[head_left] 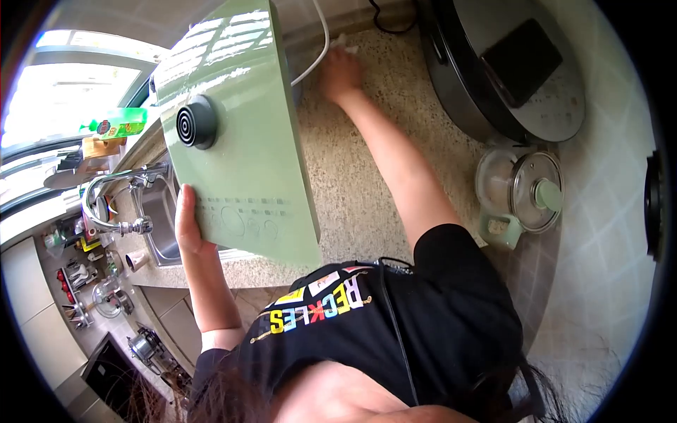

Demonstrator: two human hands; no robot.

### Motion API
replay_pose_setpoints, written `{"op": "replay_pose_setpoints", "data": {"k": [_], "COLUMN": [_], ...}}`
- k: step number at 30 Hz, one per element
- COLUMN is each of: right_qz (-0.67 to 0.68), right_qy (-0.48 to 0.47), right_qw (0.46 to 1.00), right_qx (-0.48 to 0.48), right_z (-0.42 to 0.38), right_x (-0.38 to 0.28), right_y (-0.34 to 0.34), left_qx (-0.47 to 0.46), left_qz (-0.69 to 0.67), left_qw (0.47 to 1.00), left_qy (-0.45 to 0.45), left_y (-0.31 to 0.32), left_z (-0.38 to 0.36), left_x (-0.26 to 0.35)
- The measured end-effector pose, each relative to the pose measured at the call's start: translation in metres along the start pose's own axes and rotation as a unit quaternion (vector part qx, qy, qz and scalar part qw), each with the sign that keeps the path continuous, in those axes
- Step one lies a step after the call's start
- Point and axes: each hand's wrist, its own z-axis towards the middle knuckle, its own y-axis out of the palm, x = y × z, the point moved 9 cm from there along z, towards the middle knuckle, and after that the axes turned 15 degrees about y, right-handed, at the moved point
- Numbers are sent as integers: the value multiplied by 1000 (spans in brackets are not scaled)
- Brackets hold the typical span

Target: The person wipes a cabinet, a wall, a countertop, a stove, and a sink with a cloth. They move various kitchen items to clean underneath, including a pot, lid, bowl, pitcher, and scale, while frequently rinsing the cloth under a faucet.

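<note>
My left hand [188,222] grips the lower left edge of a glossy light-green appliance [247,155], thumb on its face. The appliance is tilted up off the counter. It carries a round black knob-like piece [196,122] with concentric rings, and faint printed symbols run along its lower part. My right hand [343,74] reaches to the back of the speckled countertop [367,169], beside the appliance. Its fingers are closed over a small pale crumpled cloth [344,44], only partly visible. A white cord [323,42] hangs between the appliance and my right hand.
A large dark round appliance [458,77] stands at the right with a black phone-like slab [522,62] on top. Near it sits a glass pot with a green handle [539,194]. At left are a sink [159,218], a chrome tap [106,201] and a green bottle [121,123].
</note>
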Motion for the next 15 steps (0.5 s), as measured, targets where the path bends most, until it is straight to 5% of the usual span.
{"op": "replay_pose_setpoints", "data": {"k": [2, 4, 9, 11, 13, 14, 15], "right_qz": [-79, 0, 87, 104, 184, 199, 142], "right_qy": [-120, -142, -176, -238, -187, -68, -135], "right_qw": [990, 989, 974, 952, 951, 955, 963], "right_qx": [6, 49, -117, -166, -161, -208, -183], "right_z": [-63, -123, -257, -269, -236, -196, -166], "right_x": [-31, -27, 6, -1, 1, -6, -12], "right_y": [-24, -54, -59, -76, -61, -82, -74], "left_qx": [-15, -26, 36, 45, 55, 41, 29], "left_qz": [0, 1, -37, -20, 1, -15, -29], "left_qw": [1000, 1000, 999, 999, 998, 999, 999], "left_qy": [5, 11, 1, 8, 10, 1, -9], "left_y": [4, 5, -7, -4, 0, 5, 10], "left_z": [1, 1, -3, -1, 0, 1, 0], "left_x": [3, 9, 10, 10, 12, 11, 11]}}
